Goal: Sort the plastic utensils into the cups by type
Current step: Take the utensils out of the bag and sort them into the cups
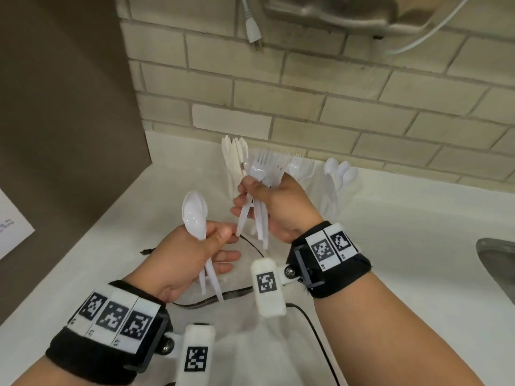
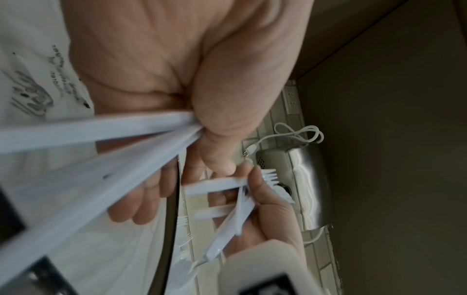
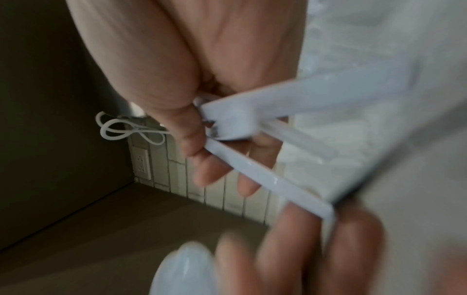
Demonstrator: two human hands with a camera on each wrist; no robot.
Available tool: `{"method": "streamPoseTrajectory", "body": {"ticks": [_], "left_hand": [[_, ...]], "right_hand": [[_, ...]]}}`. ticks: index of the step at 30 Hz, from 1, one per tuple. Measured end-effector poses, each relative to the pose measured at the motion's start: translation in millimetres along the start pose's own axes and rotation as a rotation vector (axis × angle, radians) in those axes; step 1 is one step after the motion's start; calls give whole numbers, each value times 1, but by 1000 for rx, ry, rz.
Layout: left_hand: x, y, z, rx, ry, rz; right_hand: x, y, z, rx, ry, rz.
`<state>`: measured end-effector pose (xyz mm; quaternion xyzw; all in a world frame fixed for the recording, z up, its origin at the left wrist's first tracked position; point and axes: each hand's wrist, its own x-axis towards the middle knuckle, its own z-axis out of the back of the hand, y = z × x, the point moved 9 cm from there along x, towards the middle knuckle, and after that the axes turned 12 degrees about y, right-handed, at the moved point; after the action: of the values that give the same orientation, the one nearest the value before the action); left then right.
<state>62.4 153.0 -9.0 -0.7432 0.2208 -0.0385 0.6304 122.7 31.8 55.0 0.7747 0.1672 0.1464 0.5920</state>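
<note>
A: Plastic utensils (image 1: 257,196), a mixed white bunch, are clenched in the right hand (image 1: 278,207), held up above the desk (image 1: 390,218). Forks and at least one spoon stick out of the top of that fist.

B: And the left hand (image 1: 189,257)?

A: It grasps a few spoons (image 1: 195,215) by their handles, bowls upward. Its thumb and forefinger reach towards the lower end of a handle hanging from the right hand's bunch; whether they touch it I cannot tell.

B: So which step is this?

A: I judge it to be pulling the spoons out of the mixed bunch, one at a time, and gathering them on the left. Along the wall the sorted groups stand upright: knives (image 1: 234,160) on the left, forks (image 1: 298,165) in the middle, spoons at the back (image 1: 338,176) on the right. The cups themselves look clear and are hard to make out.

B: What does the next move call for?

A: Pinching that handle and drawing it downwards and clear, while the right hand loosens just enough to let one piece slide without dropping the rest. The fork tines could snag on a neighbour. Then the collected spoons would need carrying past the right hand to the cup farthest right.

B: Anything in the way?

A: A black cable (image 1: 315,332) lies on the desk below the hands, and a sink (image 1: 498,263) edge shows at the far right.
</note>
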Motion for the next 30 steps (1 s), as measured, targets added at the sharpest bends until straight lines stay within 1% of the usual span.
{"method": "streamPoseTrajectory", "body": {"ticks": [2, 4, 6, 9, 12, 14, 17, 22, 24, 27, 30], "left_hand": [[-1, -4, 4, 43, -19, -10], [-1, -9, 6, 91, -39, -29], [-1, -15, 6, 108, -49, -52], [0, -20, 3, 94, -31, -76], [0, -21, -1, 80, -2, -90], [1, -21, -1, 74, 12, -92], [3, -23, 1, 88, 17, -102], [5, -23, 5, 101, 19, -103], [5, -22, 3, 96, 24, -98], [6, -22, 1, 90, 21, -103], [5, -23, 0, 95, 14, -104]], "right_hand": [[10, 32, 26, -102, -107, 126], [20, 67, 48, -300, -207, 238], [32, 86, 71, -471, -317, 276], [55, 87, 105, -537, -444, 275], [72, 78, 129, -517, -506, 331], [79, 68, 142, -457, -530, 363], [89, 47, 155, -369, -519, 363], [95, 16, 170, -318, -514, 262], [94, 15, 173, -335, -525, 233], [91, 20, 175, -337, -558, 234], [87, 28, 174, -388, -566, 244]]}}
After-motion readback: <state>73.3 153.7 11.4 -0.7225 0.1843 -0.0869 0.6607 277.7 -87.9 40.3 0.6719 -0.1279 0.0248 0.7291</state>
